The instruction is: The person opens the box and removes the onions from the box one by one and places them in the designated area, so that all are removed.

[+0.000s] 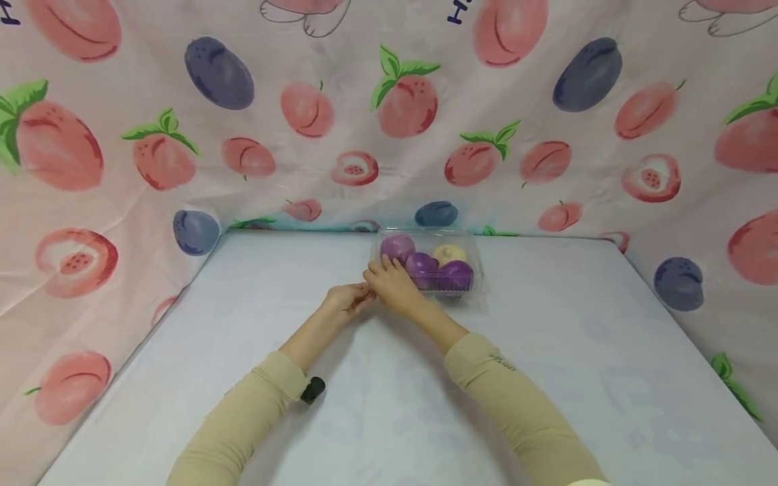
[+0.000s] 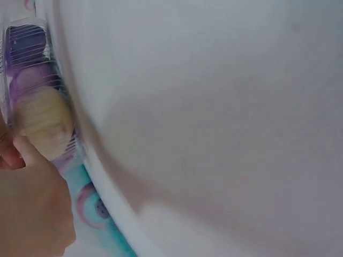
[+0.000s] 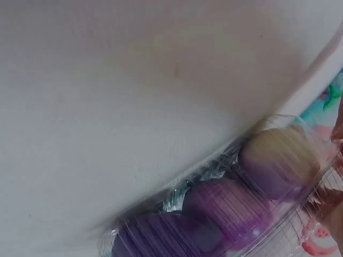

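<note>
A clear plastic clamshell box [image 1: 480, 270] stands near the table's far edge with its lid over several round, onion-like purple things [image 1: 456, 275] and a pale yellow one [image 1: 448, 253]. At its near left corner my right hand [image 1: 394, 285] grips the box, fingers bent over the lid edge. My left hand [image 1: 348, 298] meets it there, thumb and fingers pinching at the same corner; the exact contact is partly hidden. In the left wrist view the left hand [image 2: 37, 206] is beside the pale yellow thing [image 2: 45, 123]. Ribbed plastic covers the purple things [image 3: 228, 211] in the right wrist view.
A white-covered table [image 1: 547, 378] spreads around the box. Behind it hangs a fruit-printed cloth [image 1: 352, 88], which also lines both sides. A small black device [image 1: 313, 390] sits by the left sleeve cuff.
</note>
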The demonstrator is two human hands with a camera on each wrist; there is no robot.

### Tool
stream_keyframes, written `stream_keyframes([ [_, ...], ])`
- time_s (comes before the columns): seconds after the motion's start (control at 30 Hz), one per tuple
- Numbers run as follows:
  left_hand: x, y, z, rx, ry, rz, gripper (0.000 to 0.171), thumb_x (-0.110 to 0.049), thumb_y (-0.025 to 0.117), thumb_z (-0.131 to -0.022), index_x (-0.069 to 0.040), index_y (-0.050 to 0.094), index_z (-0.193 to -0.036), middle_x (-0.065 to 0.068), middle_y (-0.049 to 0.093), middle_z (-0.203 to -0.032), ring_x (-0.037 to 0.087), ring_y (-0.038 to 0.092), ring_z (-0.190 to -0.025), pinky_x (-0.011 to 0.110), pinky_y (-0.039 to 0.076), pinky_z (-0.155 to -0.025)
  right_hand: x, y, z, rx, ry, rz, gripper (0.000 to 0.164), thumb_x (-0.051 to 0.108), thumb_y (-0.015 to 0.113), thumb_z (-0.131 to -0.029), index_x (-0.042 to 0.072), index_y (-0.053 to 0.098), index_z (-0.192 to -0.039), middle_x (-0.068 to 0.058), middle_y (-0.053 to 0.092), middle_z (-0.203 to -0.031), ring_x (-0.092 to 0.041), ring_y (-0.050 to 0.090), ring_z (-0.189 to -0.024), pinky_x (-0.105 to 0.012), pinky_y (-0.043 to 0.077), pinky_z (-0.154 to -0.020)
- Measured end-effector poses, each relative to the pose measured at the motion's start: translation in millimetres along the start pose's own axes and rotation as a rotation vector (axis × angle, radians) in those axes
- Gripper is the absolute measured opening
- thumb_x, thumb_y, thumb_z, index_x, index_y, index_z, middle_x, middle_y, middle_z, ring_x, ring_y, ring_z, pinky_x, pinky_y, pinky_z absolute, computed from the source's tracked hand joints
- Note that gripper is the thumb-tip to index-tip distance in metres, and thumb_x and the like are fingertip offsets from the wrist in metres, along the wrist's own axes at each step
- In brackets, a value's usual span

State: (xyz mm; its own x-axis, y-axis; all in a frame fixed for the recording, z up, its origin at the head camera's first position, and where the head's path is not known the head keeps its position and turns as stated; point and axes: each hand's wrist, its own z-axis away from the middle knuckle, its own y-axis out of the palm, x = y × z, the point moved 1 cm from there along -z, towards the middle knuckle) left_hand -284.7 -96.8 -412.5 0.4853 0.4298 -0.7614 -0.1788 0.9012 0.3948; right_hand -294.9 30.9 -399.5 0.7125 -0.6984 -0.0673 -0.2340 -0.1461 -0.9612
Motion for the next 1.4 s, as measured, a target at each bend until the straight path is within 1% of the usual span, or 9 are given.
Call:
stream_keyframes([
  [0.1,-1.3,5.3,-1.5,-0.055,0.030,-0.044,0.038,0.015,0.049,-0.089,0.017,0.047,-0.127,0.016,0.069,-0.088,0.011,0.064,-0.066,0.017,0.057,-0.067,-1.4,-0.2,-0.6,-0.030,0.046,-0.009,0.018,0.000,0.066,-0.083,0.004,0.055,-0.097,-0.010,0.059,-0.103,-0.043,0.053,-0.119,-0.051,0.046,-0.100],
  [0.2,-1.9,8.5,-1.5,-0.072,0.015,-0.066,0.038,0.015,0.052,-0.088,0.016,0.050,-0.125,0.005,0.063,-0.065,0.009,0.062,-0.057,0.015,0.055,-0.061,-2.8,-1.3,-0.5,-0.027,0.081,-0.038,0.017,-0.002,0.065,-0.081,0.003,0.056,-0.094,-0.011,0.060,-0.103,-0.042,0.054,-0.119,-0.051,0.045,-0.100],
  [0.43,-3.5,7.5,1.9,-0.048,0.032,-0.120,0.037,0.012,0.054,-0.088,0.014,0.051,-0.125,0.003,0.063,-0.068,0.008,0.063,-0.058,0.014,0.055,-0.063,-4.4,-12.3,2.6,0.037,0.109,-0.156,0.015,0.005,0.068,-0.084,0.007,0.057,-0.095,-0.012,0.055,-0.126,-0.047,0.033,-0.135,-0.066,0.027,-0.107],
  [0.6,-1.3,4.9,4.9,-0.025,0.020,-0.120,0.036,0.010,0.052,-0.090,0.013,0.049,-0.126,0.004,0.063,-0.069,0.008,0.065,-0.060,0.014,0.055,-0.067,-11.9,-23.9,17.0,0.032,0.103,-0.218,0.029,0.016,0.067,-0.088,0.014,0.056,-0.115,-0.013,0.031,-0.152,-0.044,0.012,-0.143,-0.073,0.015,-0.107],
  [0.73,0.6,3.6,2.9,-0.061,0.011,-0.126,0.033,0.007,0.052,-0.092,0.012,0.052,-0.125,0.004,0.063,-0.065,0.007,0.063,-0.057,0.014,0.055,-0.063,-22.0,-32.9,34.9,-0.071,0.076,-0.232,0.032,0.016,0.063,-0.090,0.012,0.055,-0.120,-0.015,0.041,-0.146,-0.044,0.022,-0.141,-0.067,0.024,-0.108],
  [0.9,0.0,-0.1,4.8,-0.077,0.008,-0.111,0.034,0.006,0.053,-0.092,0.010,0.053,-0.125,0.003,0.063,-0.062,0.007,0.062,-0.055,0.013,0.055,-0.060,-33.0,-39.5,62.6,-0.224,0.035,-0.219,0.023,0.011,0.064,-0.088,0.006,0.061,-0.109,-0.018,0.057,-0.127,-0.039,0.048,-0.125,-0.053,0.039,-0.105],
  [1.07,1.5,-2.5,7.4,-0.057,0.003,-0.063,0.036,0.005,0.052,-0.093,0.010,0.050,-0.128,0.003,0.064,-0.068,0.009,0.064,-0.062,0.016,0.056,-0.068,-43.1,-46.1,96.2,-0.288,0.020,-0.156,0.017,0.009,0.067,-0.086,0.004,0.064,-0.102,-0.013,0.066,-0.107,-0.030,0.061,-0.105,-0.044,0.050,-0.093],
  [1.3,2.5,-6.5,14.0,-0.031,-0.012,-0.112,0.040,-0.002,0.050,-0.096,0.004,0.046,-0.135,0.014,0.057,-0.119,0.028,0.057,-0.116,0.028,0.047,-0.100,-60.5,-48.6,132.3,-0.346,0.004,-0.109,0.015,0.006,0.071,-0.082,0.003,0.064,-0.095,-0.010,0.066,-0.092,-0.027,0.064,-0.090,-0.040,0.053,-0.083],
  [1.4,4.2,-8.2,17.2,-0.012,-0.019,-0.171,0.039,-0.007,0.049,-0.097,0.002,0.045,-0.135,0.017,0.051,-0.130,0.031,0.051,-0.123,0.030,0.045,-0.103,-69.4,-47.4,144.4,-0.354,0.028,-0.111,0.015,0.003,0.072,-0.080,0.002,0.064,-0.093,-0.011,0.067,-0.091,-0.028,0.065,-0.088,-0.042,0.054,-0.080],
])
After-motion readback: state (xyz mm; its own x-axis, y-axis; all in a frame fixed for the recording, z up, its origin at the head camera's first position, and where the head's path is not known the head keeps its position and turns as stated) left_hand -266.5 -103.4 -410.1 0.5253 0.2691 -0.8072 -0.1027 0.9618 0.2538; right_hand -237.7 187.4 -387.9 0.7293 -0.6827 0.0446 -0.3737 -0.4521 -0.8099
